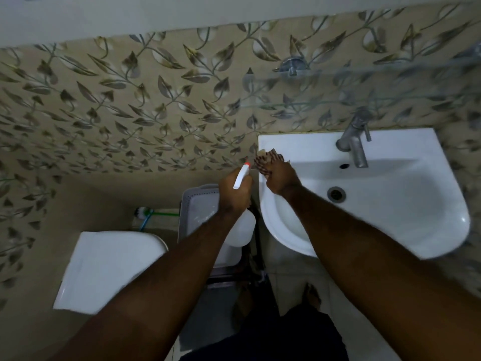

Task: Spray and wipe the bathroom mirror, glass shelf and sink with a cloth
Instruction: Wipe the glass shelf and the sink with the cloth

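Note:
My left hand [232, 192] grips the neck of a white spray bottle [240, 227], whose red-tipped nozzle points up toward the wall, just left of the sink. My right hand [279, 177] holds a brown patterned cloth [265, 160] pressed on the back left corner of the white sink [390, 204]. The glass shelf [364, 84] hangs on the leaf-patterned wall above the sink, right of centre. No mirror shows in this view.
A metal tap [355, 142] stands at the back of the sink, with the drain [336, 194] below it. A grey plastic basket [200, 220] sits under my left arm. A white toilet cistern [104, 269] is at lower left, a brush [143, 213] behind it.

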